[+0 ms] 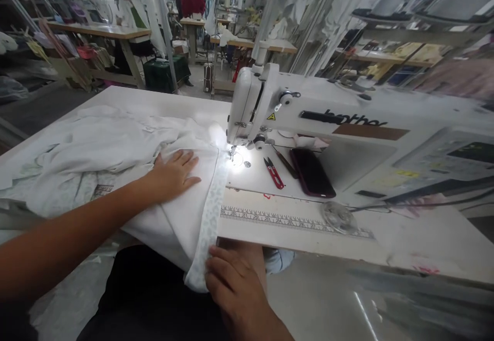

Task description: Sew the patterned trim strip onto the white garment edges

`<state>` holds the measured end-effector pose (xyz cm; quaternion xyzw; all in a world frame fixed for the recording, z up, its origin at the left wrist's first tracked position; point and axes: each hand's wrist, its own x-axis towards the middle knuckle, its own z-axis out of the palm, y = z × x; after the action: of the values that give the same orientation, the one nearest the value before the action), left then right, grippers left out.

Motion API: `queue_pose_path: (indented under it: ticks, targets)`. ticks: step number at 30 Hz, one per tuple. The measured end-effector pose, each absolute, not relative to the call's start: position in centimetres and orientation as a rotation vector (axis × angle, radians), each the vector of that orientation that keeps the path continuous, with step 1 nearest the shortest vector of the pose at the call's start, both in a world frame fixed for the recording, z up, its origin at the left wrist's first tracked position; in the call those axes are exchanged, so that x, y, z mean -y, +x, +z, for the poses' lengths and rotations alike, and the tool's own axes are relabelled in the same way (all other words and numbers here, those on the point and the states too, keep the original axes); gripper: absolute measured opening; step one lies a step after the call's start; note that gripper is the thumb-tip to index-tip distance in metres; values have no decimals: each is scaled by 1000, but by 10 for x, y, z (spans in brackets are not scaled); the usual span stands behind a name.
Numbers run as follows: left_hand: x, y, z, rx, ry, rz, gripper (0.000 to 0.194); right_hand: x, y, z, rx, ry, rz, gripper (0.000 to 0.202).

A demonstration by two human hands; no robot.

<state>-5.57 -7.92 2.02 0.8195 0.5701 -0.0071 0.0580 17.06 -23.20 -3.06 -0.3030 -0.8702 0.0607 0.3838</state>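
White fabric (189, 212) with a pale green spotted band (213, 197) along its right edge lies over the table's front edge. The band runs up to the lit needle area of a white sewing machine (247, 104). My left hand (173, 176) rests flat on the white fabric, left of the needle, fingers spread. At the table's front edge my right hand (235, 284) has its fingers curled at the lower end of the band, pinching its edge. The underside of the fabric there is hidden.
Red thread snips (274, 174), a dark-handled tool (286, 163) and a phone (312, 173) lie right of the needle. A clear disc (339, 217) sits over the printed ruler (278, 219). More white fabric (96, 140) is heaped left. Other worktables (104, 31) stand behind.
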Motion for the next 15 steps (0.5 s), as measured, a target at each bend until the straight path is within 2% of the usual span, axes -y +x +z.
queue_pose_path:
  ticks: [4,7,11,15]
  targets:
    - [74,-14,25,-1523,2708,273,30,232,187,-21,2259,-728,108,28]
    - [64,20,24,-1298,2747,314,23,231,194,-7,2286,-708,20,30]
    - [54,23,17,-1321,2740,302,16,228,181,13,2247,-674,-32,23]
    - [52,4,11,-1364,2736,336,16,227,168,18,2296,-673,4,24]
